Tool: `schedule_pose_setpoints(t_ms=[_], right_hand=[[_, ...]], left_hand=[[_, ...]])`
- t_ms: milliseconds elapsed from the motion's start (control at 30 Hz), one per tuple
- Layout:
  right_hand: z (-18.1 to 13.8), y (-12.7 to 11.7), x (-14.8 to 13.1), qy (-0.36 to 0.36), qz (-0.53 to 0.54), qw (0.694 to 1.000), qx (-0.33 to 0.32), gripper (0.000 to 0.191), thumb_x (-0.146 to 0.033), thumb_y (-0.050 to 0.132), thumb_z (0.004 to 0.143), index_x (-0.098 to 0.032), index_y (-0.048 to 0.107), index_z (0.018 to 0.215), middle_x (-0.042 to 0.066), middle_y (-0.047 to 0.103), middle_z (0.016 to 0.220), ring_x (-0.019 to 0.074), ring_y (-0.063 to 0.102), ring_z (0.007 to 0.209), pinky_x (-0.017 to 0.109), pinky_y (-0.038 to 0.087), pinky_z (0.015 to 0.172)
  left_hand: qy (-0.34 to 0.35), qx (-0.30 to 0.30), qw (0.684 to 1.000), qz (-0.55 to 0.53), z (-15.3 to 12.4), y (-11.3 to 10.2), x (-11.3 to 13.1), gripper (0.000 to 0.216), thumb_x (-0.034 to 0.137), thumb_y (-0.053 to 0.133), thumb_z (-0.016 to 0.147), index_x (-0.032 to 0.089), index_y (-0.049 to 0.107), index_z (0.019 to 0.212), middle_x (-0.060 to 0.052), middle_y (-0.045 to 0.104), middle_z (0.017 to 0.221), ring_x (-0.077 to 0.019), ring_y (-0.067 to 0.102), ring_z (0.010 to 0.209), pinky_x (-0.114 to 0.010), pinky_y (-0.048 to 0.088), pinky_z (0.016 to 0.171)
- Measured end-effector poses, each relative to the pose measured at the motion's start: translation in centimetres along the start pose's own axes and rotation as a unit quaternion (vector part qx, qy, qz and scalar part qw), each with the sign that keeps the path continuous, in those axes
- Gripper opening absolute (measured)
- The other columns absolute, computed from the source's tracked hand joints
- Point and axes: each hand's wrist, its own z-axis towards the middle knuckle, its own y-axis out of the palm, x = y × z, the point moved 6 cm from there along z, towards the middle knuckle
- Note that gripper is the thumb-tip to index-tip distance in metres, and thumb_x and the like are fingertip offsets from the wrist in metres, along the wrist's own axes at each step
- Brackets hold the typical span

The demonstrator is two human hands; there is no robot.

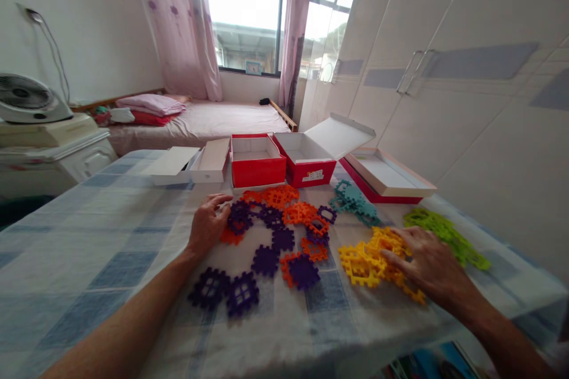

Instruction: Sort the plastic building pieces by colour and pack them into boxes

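Observation:
At the left edge of the mixed pile, my left hand (pixel 210 222) rests with its fingers stretched forward, beside a purple interlocking plastic piece (pixel 240 216). It holds nothing that I can see. My right hand (pixel 424 254) lies against the heap of yellow interlocking pieces (pixel 362 263), thumb and fingers apart over its right side. Orange pieces (pixel 280 195) and purple ones are mixed in the middle. Two purple window-shaped pieces (pixel 242 294) lie nearer me. Teal pieces (pixel 353 201) are piled behind the yellow heap, and lime green pieces (pixel 444 234) sit beyond my right hand.
Along the table's far side stand an open red box (pixel 258 172), another red box (pixel 311 172) with its white lid raised, white boxes (pixel 211 163) and a shallow box (pixel 391 174). A checked cloth (pixel 111 237) covers the table. A bed (pixel 231 115) is behind.

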Motion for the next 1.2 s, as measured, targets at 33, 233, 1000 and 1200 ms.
schedule_pose_setpoints(t_ms=[33,233,1000,1200], right_hand=[[0.0,-0.3,-0.6,-0.003,0.014,1.000,0.011,0.045,-0.047,0.049,0.081,-0.013,0.062,0.109,0.014,0.060,0.104,0.0304,0.054,0.098,0.046,0.042,0.087],[-0.2,-0.4,-9.4,-0.135,0.181,0.971,-0.080,0.028,-0.031,0.050,0.086,-0.022,0.059,0.111,0.007,0.058,0.112,0.0199,0.052,0.105,0.034,0.041,0.093],[4.8,0.1,-12.8,-0.148,0.147,0.978,0.017,0.025,-0.022,0.035,0.093,-0.017,0.059,0.087,0.006,0.061,0.090,0.0174,0.056,0.083,0.029,0.037,0.076],[11.8,1.4,-15.5,-0.069,0.316,0.945,-0.040,0.034,-0.029,0.034,0.090,-0.017,0.061,0.075,0.003,0.062,0.071,0.0146,0.056,0.067,0.025,0.038,0.064]], left_hand=[[-0.015,0.007,1.000,-0.012,0.1,0.0,-0.3,0.033,0.033,0.047,0.077,0.014,0.067,0.096,-0.010,0.061,0.110,-0.0220,0.062,0.096,-0.033,0.050,0.085],[-0.040,-0.012,0.999,-0.024,0.1,0.6,-1.4,0.036,0.034,0.048,0.077,0.013,0.065,0.100,-0.011,0.058,0.115,-0.0221,0.061,0.099,-0.032,0.051,0.084],[-0.003,-0.086,0.996,0.005,-0.5,1.4,0.7,0.032,0.034,0.045,0.083,0.016,0.069,0.094,-0.006,0.070,0.090,-0.0174,0.065,0.073,-0.027,0.049,0.071],[-0.002,-0.116,0.993,-0.014,-0.7,1.6,1.3,0.035,0.036,0.045,0.083,0.015,0.068,0.097,-0.004,0.071,0.079,-0.0164,0.063,0.065,-0.025,0.047,0.063]])
